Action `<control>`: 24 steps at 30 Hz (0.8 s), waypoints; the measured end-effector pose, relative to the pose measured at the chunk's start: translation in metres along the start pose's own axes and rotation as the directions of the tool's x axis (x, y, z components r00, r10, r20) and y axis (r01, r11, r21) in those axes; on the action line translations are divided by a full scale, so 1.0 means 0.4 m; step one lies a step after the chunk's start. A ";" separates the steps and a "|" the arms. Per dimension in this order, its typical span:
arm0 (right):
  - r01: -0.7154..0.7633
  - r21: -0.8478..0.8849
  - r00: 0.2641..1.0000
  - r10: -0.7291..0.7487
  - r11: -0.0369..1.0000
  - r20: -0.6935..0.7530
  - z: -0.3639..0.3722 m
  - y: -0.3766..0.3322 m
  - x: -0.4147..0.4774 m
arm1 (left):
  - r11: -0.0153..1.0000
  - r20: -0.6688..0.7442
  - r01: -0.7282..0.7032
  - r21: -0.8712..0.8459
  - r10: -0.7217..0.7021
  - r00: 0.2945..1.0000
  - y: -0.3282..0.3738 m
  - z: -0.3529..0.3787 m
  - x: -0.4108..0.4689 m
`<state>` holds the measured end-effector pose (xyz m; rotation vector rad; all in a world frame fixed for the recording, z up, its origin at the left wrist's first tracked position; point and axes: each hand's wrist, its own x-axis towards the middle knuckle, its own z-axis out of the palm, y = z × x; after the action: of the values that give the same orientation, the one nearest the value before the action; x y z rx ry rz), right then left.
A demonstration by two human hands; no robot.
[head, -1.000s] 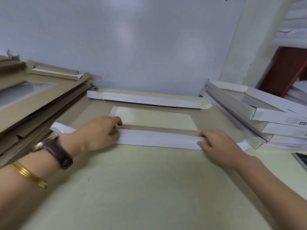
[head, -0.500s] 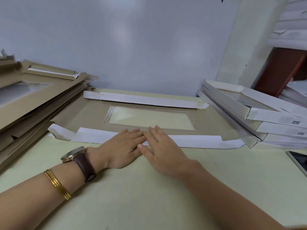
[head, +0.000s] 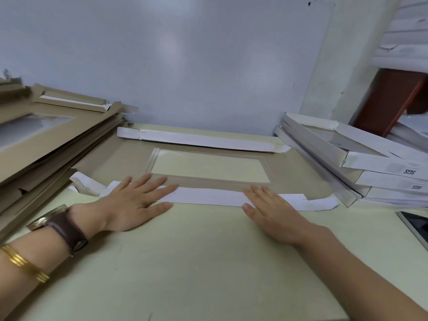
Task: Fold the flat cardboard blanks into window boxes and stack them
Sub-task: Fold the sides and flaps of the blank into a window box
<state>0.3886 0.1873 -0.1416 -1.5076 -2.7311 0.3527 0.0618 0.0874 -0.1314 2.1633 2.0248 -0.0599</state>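
Brown cardboard blank flat on table, window central. Left hand, right hand open, palms pressing white flap just before window. Thin, light, creases easily; hold at flap edges.

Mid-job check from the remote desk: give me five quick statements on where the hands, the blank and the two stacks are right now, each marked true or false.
1. Both the left hand and the right hand lie flat, palms down, on the near flap. True.
2. The right hand holds a folded box in the air. False: it presses the flap.
3. The folded boxes are stacked on the right. True.
4. The blank's window is covered by the hands. False: it lies uncovered beyond them.
5. The watch is on the right wrist. False: left wrist.
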 end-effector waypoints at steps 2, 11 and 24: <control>-0.025 -0.002 1.000 0.025 1.000 -0.012 -0.006 0.036 -0.007 | 0.999 -0.003 0.033 0.003 -0.033 0.999 -0.025 0.000 -0.011; -0.120 0.006 0.993 0.120 0.993 -0.008 -0.034 0.159 -0.049 | 0.990 0.010 0.131 -0.046 -0.131 0.991 -0.110 -0.015 -0.064; -0.237 0.075 0.970 0.240 0.969 -0.032 -0.044 0.239 -0.077 | 0.912 -0.173 0.130 -0.389 -0.211 0.962 -0.164 -0.011 -0.055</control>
<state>0.4870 0.2140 -0.1399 -1.8068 -2.4813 0.4103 -0.0052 0.0703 -0.1303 1.8156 2.1204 0.5152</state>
